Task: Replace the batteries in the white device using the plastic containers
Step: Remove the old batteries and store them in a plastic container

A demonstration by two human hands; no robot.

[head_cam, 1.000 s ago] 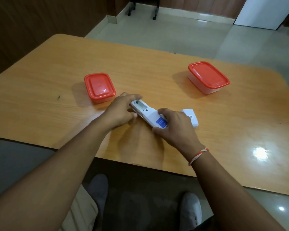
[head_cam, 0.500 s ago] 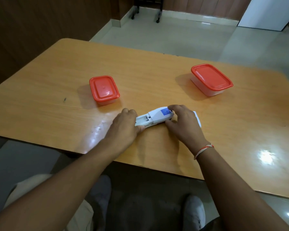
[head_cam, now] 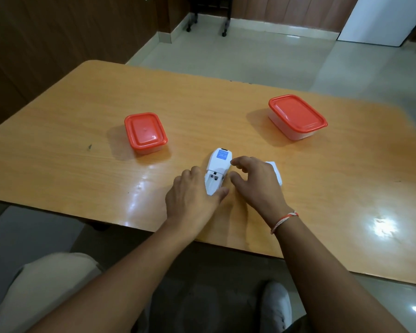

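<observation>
Your left hand (head_cam: 192,195) gripped the device (head_cam: 217,170) at frame centre, right hand (head_cam: 255,181) was open beside it — the bay lay exposed, and a careless nudge could slide the device away.

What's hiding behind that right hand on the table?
A small white piece, likely the device's battery cover, peeks out behind the right hand. The hand covers most of it, so its full shape stays hidden.

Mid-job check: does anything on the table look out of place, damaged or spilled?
Nothing spilled or broken. The white handheld device lies face down with its battery bay open and seemingly empty; its white cover sits apart, behind the right hand. Both red-lidded plastic containers are closed. The left hand steadies the device.
</observation>
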